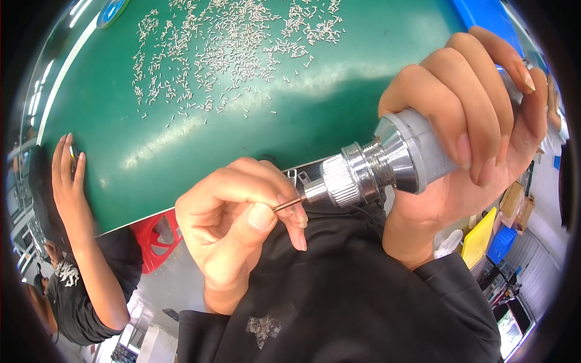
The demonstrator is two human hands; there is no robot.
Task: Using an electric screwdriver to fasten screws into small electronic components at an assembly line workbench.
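Note:
In my right hand (469, 121) is an electric screwdriver (363, 172) with a grey body and a shiny silver nose, its fingers wrapped round the body. The tool is held sideways over the near table edge, its nose toward my left hand. A thin copper-coloured bit (288, 205) sticks out of the nose. My left hand (227, 218) pinches the end of this bit between thumb and index finger; the fingers hide its tip. Beyond both hands, many small silver pins or screws (242, 51) lie scattered on the green tabletop (175, 142).
At the left, a co-worker's hand (71, 172) rests at the table edge with a small object in it. A red stool (157, 242) stands below that edge. A blue bin (491, 21) is at the far right, and a round blue-rimmed container (112, 12) at the far left.

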